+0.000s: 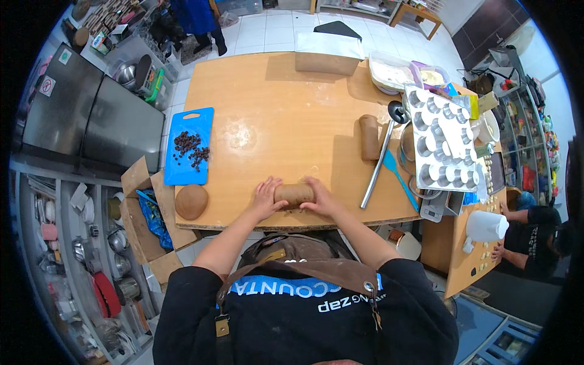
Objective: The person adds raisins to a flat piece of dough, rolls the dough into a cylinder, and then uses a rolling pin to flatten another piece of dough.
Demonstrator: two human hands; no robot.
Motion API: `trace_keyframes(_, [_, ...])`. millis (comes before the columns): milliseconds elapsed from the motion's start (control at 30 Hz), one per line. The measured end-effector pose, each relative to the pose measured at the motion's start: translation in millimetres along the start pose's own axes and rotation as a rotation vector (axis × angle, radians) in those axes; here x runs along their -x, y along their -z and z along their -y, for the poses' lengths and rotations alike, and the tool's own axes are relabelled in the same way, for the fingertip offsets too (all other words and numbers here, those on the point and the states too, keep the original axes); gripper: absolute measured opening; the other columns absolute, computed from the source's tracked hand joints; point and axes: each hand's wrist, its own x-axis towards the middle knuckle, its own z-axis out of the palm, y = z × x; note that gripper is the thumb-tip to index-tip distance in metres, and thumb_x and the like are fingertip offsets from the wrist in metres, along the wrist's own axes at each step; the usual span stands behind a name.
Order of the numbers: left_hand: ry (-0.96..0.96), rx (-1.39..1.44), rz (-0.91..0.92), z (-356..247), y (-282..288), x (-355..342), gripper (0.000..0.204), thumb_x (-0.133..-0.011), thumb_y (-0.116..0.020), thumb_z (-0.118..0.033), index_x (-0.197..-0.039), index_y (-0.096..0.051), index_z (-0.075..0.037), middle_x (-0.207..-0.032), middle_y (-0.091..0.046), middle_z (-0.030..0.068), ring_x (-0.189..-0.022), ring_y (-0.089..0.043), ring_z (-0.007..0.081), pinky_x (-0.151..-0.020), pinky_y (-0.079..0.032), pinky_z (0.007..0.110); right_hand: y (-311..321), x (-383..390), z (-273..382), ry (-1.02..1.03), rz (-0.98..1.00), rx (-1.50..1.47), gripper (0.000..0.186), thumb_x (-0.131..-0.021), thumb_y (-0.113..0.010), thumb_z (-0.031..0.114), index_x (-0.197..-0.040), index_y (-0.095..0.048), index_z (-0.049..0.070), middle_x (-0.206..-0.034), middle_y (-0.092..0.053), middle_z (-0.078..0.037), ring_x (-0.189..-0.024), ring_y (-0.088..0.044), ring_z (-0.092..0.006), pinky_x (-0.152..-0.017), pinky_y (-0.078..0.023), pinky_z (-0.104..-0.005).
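Brown dough log (294, 194) lies crosswise near the front edge of the wooden table (274, 146), held between both hands: the left hand (265, 198) cups its left end and the right hand (321, 199) its right, fingers on the far side and thumbs on the near side, though how firmly they press I cannot tell. Off to the left sits a round dough ball (191, 202), just beside a blue cutting board (176, 167) bearing a scatter of dark pieces (190, 150). To the right, well apart from the hands, a second log (368, 137) stretches away from the edge, with a metal tube (377, 164) and a blue spatula (399, 179) beside it. Beyond these, a tray of metal cups (442, 143) crowds the right side, covering much of a metal bowl (407, 143) and part of a kitchen scale (432, 210). At the far edge stand a rectangular metal tin (328, 61) and plastic tubs (389, 72). The palms and log's ends are hidden by the fingers; a co-worker (538, 243) at right is dim, and another person (198, 18) is cut off above.
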Motion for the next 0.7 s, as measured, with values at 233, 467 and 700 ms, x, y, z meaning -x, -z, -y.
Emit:
trace_keyframes(233, [-0.199, 0.204, 0.056, -3.1, 5.7, 7.5, 0.09, -0.069, -0.08, -0.041, -0.138, -0.034, -0.007, -0.142, -0.04, 0.0177, -0.139, -0.028, 0.0342, -0.113, -0.023, 0.043, 9.1, 10.8, 10.6, 0.329, 0.157, 0.202, 0.09, -0.069, -0.082, 0.036, -0.139, -0.034, 0.004, -0.138, -0.04, -0.023, -0.13, -0.038, -0.0403, -0.109, -0.033, -0.0441])
trace_keyframes(467, [0.027, 0.217, -0.17, 8.3, 14.9, -12.2, 0.1, -0.066, -0.08, -0.046, -0.144, -0.031, -0.007, -0.147, -0.035, 0.0193, -0.141, -0.022, 0.034, -0.115, -0.02, 0.043, 27.3, -16.4, 10.3, 0.191, 0.057, 0.135, 0.088, -0.069, -0.08, 0.045, -0.137, -0.041, 0.004, -0.135, -0.045, -0.021, -0.129, -0.04, -0.0388, -0.109, -0.032, -0.0454])
trace_keyframes(700, [-0.163, 0.133, 0.095, -26.1, 14.9, 5.4, 0.079, -0.068, -0.079, -0.043, -0.13, -0.046, -0.006, -0.129, -0.053, 0.0139, -0.121, -0.048, 0.0336, -0.105, -0.036, 0.043, 6.9, 5.7, 18.9, 0.349, 0.204, 0.203, 0.077, -0.072, -0.077, 0.042, -0.131, -0.048, 0.003, -0.127, -0.054, -0.02, -0.118, -0.05, -0.039, -0.101, -0.04, -0.0472])
